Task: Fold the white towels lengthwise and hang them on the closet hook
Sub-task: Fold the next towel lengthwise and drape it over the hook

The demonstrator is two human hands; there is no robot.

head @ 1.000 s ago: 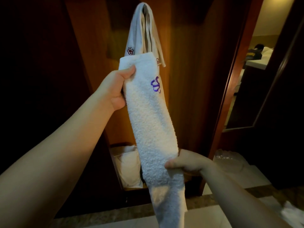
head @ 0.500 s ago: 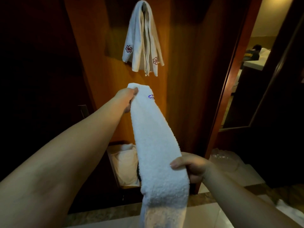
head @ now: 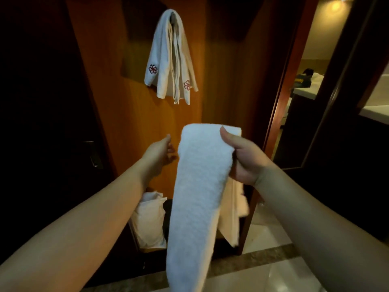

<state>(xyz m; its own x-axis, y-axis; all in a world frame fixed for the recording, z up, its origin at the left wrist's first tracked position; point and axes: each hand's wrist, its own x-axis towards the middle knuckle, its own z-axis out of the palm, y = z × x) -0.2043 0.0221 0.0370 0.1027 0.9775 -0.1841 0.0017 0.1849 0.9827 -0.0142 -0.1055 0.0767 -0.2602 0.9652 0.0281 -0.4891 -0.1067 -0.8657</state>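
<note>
A long white towel point(head: 197, 186), folded lengthwise, is draped over my right hand point(head: 245, 160), which grips its fold with the thumb on top; both ends hang down toward the floor. My left hand point(head: 161, 152) is just left of the towel, fingers loosely spread, holding nothing. Higher up on the wooden closet wall, several white towels point(head: 170, 60) with red flower emblems hang from a hook point(head: 173, 14) that is mostly covered.
A bin point(head: 149, 220) lined with white bags stands at the closet base under the towels. A dark door with a handle point(head: 92, 152) is on the left. A doorway to a lit room opens on the right. The floor point(head: 277, 272) is pale tile.
My left hand has let go of the towel's top end. My right hand has risen and now holds the towel doubled over at its middle. The towel sits lower, away from the hook.
</note>
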